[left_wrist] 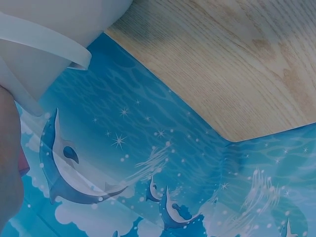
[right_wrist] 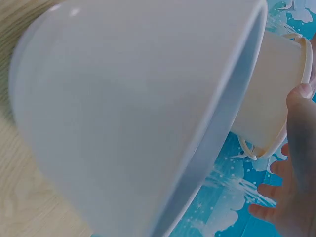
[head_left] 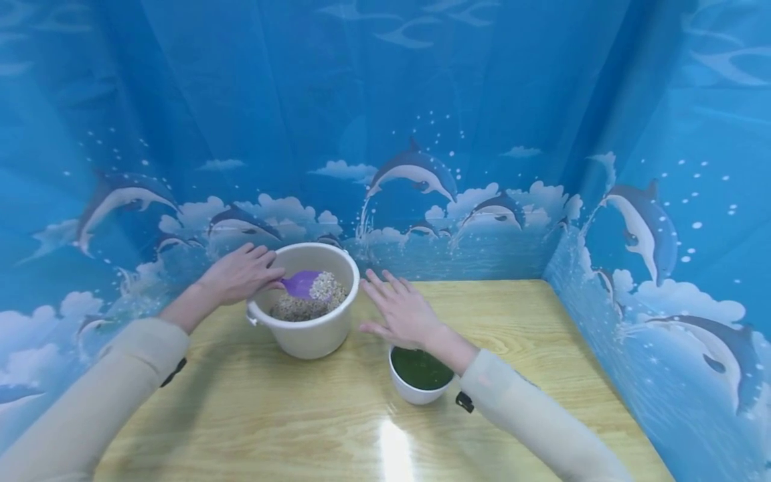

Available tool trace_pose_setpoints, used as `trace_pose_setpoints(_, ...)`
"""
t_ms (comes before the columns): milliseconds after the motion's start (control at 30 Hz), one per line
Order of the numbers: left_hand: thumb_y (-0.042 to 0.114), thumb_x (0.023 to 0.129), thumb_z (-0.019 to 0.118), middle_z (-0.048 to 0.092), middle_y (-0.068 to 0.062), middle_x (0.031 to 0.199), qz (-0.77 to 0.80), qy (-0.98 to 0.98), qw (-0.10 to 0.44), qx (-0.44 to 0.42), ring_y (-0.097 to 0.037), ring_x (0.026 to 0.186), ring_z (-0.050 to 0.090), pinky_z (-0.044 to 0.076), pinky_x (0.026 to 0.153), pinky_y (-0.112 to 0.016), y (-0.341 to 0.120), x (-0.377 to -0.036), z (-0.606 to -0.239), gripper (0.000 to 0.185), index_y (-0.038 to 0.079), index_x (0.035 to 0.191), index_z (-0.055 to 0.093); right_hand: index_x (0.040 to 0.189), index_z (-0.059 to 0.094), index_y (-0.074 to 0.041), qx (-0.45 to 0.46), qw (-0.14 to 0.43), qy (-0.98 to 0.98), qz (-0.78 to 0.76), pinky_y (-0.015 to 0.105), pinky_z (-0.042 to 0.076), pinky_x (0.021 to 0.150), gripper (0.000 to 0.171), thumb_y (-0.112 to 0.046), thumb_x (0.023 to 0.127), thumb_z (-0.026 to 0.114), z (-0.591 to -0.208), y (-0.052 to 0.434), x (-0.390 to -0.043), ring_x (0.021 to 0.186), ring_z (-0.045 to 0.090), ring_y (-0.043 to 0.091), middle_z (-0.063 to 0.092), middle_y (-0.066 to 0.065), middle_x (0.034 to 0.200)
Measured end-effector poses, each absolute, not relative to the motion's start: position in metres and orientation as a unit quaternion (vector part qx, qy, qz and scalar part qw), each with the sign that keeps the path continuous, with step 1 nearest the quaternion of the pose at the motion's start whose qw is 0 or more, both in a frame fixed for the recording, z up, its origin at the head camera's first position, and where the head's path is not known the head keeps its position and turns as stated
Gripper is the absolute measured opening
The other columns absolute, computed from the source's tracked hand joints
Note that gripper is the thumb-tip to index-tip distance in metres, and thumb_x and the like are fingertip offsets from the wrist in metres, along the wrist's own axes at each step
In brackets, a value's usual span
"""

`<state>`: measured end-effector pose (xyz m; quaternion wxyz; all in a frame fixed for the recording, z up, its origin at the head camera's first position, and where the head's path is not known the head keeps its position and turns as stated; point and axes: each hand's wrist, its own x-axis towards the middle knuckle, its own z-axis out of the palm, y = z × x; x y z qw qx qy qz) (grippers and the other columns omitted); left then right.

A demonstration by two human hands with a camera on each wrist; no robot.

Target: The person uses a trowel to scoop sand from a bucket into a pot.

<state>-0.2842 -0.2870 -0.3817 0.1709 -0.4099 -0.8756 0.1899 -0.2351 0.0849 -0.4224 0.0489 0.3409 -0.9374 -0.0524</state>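
Note:
A cream bucket (head_left: 313, 335) stands on the wooden table (head_left: 530, 335), partly filled with pale and brownish grains (head_left: 307, 304). My left hand (head_left: 243, 274) rests at the bucket's left rim and grips the handle of a purple scoop (head_left: 300, 283), whose blade lies over the grains. My right hand (head_left: 397, 309) hovers just right of the bucket with its fingers spread and holds nothing. Below its wrist sits a small white bowl (head_left: 415, 391) of dark green contents. The right wrist view shows the bowl's outer wall (right_wrist: 133, 108) close up, with the bucket (right_wrist: 274, 94) behind it.
Blue dolphin-print curtains (head_left: 421, 134) wall in the table on the back, left and right. The left wrist view shows the bucket's wall (left_wrist: 44, 39), a strip of table (left_wrist: 232, 59) and curtain (left_wrist: 163, 163) below it.

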Motion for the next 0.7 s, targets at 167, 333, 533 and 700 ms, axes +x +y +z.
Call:
trace_pose_setpoints(167,0.044,0.101,0.066,0.062,-0.009,0.094,0.193,-0.875,0.172,-0.409,-0.027,0.087,0.059,0.055,0.081,-0.043,-0.288,-0.283,-0.382,0.027,0.018,0.104,0.059,0.170,0.016,-0.017,0.339,0.041,-0.940,-0.031,0.058,0.024,0.131,0.101,-0.082,0.097,0.042,-0.423,0.099,-0.232,0.165,0.019,0.037,0.007,0.007,0.179)
trace_pose_setpoints(333,0.045,0.101,0.065,0.062,-0.009,0.094,0.192,-0.874,0.174,-0.410,-0.026,0.087,0.059,0.054,0.080,-0.043,-0.289,-0.284,-0.383,0.028,0.018,0.104,0.059,0.170,0.014,-0.018,0.345,0.041,-0.938,-0.023,0.062,0.025,0.130,0.106,-0.085,0.094,0.043,-0.425,0.116,-0.226,0.165,0.019,0.037,0.007,0.007,0.179)
trace_pose_setpoints(533,0.045,0.102,0.065,0.063,-0.009,0.094,0.186,-0.876,0.172,-0.410,-0.026,0.087,0.059,0.055,0.081,-0.043,-0.288,-0.285,-0.384,0.028,0.018,0.103,0.059,0.169,0.021,-0.017,0.369,0.066,-0.927,-0.013,0.061,0.027,0.129,0.105,-0.083,0.092,0.049,-0.430,0.138,-0.220,0.163,0.023,0.038,0.016,0.008,0.178)
trace_pose_setpoints(700,0.046,0.102,0.064,0.063,-0.009,0.095,0.184,-0.879,0.169,-0.406,-0.027,0.088,0.060,0.055,0.082,-0.044,-0.288,-0.284,-0.384,0.028,0.018,0.104,0.060,0.168,0.026,-0.015,0.381,0.079,-0.921,-0.004,0.061,0.029,0.129,0.105,-0.082,0.091,0.053,-0.434,0.155,-0.213,0.161,0.029,0.040,0.020,0.010,0.177)
